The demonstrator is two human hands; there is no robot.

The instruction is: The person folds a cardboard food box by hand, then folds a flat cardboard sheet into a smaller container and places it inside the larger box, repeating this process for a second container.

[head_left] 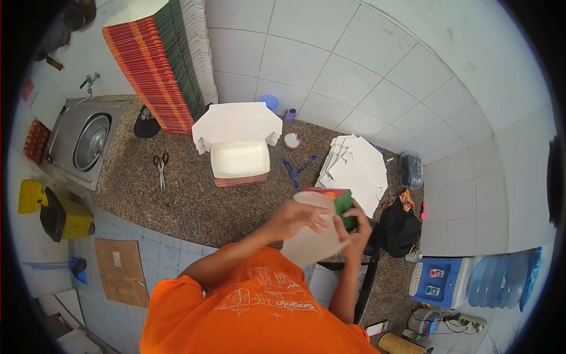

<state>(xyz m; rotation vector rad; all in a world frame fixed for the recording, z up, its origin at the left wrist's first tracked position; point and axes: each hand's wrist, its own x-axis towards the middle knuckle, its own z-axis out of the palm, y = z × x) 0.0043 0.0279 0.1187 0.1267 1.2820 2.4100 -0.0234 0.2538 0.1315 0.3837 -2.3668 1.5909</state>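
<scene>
Between my hands is a partly folded cardboard food box [312, 242], red and green outside, with a pale flap hanging towards my body. My left hand [298, 218] has its fingers bent against the flap at the box's left side. Around the green right-hand corner, my right hand [354, 230] grips with its thumb near the flap. Just beyond lies a pile of flat white box blanks [356, 168]. Further left on the counter, a small stack of formed boxes [240, 159] stands with white lids raised.
A tall stack of nested red and green boxes [156, 65] leans by the wall. Scissors [161, 171], blue pens [293, 175] and a black bag [401, 227] lie on the granite counter [194, 206]. A sink [91, 141] is far left, a water dispenser [439, 283] right.
</scene>
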